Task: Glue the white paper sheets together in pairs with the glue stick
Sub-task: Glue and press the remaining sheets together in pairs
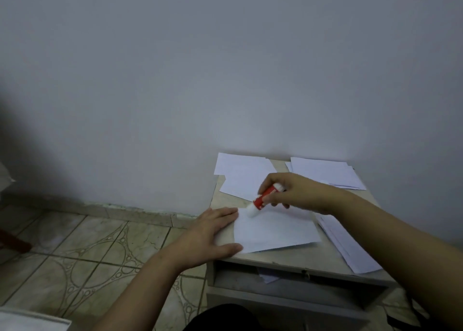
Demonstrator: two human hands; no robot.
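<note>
Glue stick, red-bodied with a white end cap, sits tilted in the right hand, whose fingers and thumb are curled round its upper part. Its white tip points down and to the left and touches the far left corner of the white sheet that lies in the middle of the worktop. The left hand lies flat, fingers straight and together, thumb spread toward the near edge; it presses on the worktop at the sheet's left edge, fingertips just beside the glue tip, the thumb tip touching the sheet's near left corner. So the stick stands between the two hands, above and right of the left fingertips.

Further white sheets lie around: one loose pile at the far left of the worktop, another at the far right against the wall, and a third stack along the right edge, partly under the right forearm. Below the worktop an open compartment shows a scrap of paper. Patterned tile floor spreads to the left.
</note>
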